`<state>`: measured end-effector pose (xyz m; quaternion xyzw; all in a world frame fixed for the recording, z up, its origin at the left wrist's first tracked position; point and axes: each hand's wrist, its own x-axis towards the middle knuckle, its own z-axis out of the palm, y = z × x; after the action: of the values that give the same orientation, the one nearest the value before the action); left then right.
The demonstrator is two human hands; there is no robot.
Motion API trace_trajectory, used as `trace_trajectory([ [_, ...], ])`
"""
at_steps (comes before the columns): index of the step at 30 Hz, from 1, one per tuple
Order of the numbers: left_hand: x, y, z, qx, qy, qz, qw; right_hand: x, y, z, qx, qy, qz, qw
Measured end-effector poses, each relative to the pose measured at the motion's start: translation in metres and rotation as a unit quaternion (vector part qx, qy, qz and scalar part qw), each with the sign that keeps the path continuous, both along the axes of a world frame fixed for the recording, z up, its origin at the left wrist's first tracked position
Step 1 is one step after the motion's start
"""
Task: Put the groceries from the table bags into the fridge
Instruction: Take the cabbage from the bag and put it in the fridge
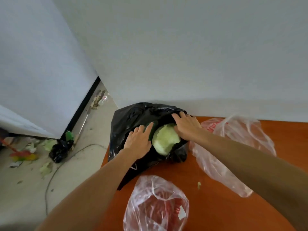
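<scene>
Nearest, a clear plastic bag [156, 205] with red print lies on the orange table [216, 205], and a second clear bag [233, 147] lies farther off to the right. Beyond them, at the table's far left corner, a black bag [130, 117] sits open against the wall [183, 55] with a pale green cabbage [165, 140] in its mouth. The left hand [140, 142] lies flat on the bag's left rim, fingers straight, just beside the cabbage. The right hand [186, 127] rests spread over the right rim, touching the cabbage; its thumb is hidden and may be hooking the plastic. Farther left, a white fridge [41, 72] stands on the floor [25, 189], with a small black bag [60, 150] and leaf scraps [46, 169] near its corner.
</scene>
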<state>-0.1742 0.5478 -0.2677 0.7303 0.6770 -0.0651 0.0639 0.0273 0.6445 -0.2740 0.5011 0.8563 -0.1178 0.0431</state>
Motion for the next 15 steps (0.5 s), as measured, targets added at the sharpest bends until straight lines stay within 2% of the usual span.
trace_trajectory([
  [3,-0.002,0.038,-0.009,0.000,-0.001,-0.006,1.000,0.003,0.021,-0.017,-0.016,0.001,-0.018,1.000],
  [8,-0.007,0.079,-0.045,-0.005,-0.059,0.017,0.998,0.018,0.035,-0.062,-0.067,-0.032,-0.061,0.995],
  [11,-0.007,0.090,-0.068,0.020,-0.058,0.000,0.998,0.031,0.030,-0.093,-0.096,-0.072,-0.073,0.990],
  [15,-0.011,0.094,-0.086,0.050,-0.045,-0.036,0.997,0.041,0.006,-0.124,-0.127,-0.143,-0.039,0.981],
])
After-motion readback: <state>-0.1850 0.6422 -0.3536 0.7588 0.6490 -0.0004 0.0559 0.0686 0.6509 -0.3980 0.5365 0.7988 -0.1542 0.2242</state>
